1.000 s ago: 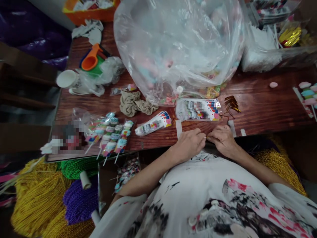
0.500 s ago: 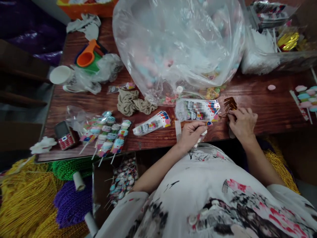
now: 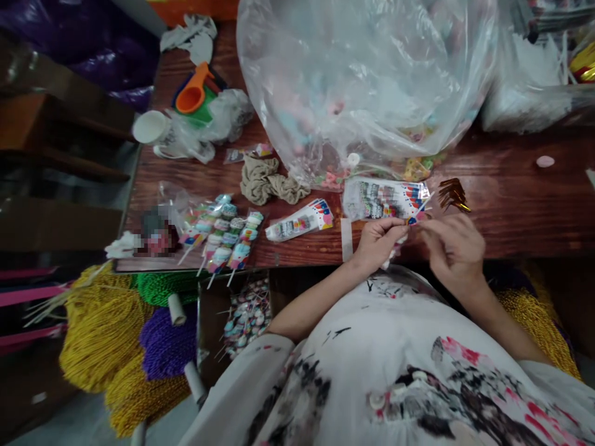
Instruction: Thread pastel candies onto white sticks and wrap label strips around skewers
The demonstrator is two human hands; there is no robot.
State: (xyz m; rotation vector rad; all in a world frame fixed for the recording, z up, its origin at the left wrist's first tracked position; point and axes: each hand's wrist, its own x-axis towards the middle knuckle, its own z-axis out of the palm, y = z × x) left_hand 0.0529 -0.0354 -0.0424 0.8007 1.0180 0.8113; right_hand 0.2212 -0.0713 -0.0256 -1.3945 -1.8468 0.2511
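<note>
My left hand (image 3: 382, 243) is closed around the neck of a small printed bag with a marshmallow skewer (image 3: 394, 253) in it. The skewer's white stick (image 3: 422, 204) juts out to the upper right, and pale sweets hang below my fingers, partly hidden. My right hand (image 3: 453, 248) is beside the bag's neck, thumb and forefinger drawn together and blurred; what is between them cannot be made out. Just beyond it lie several gold twist ties (image 3: 453, 195). A fan of flat printed bags (image 3: 385, 198) rests on the table in front of my hands.
A big clear sack of marshmallows (image 3: 362, 80) fills the back of the wooden table (image 3: 511, 217). Bagged skewers (image 3: 225, 232), a smaller bag stack (image 3: 300, 221) and a crumpled cloth (image 3: 272, 179) lie left. Below stands a box of skewers (image 3: 246, 319), near yellow cord bundles (image 3: 100, 331).
My right hand has left the twist ties and come in to the bag's neck. My left hand still grips the bag, whose stick now shows. The camera view has shifted.
</note>
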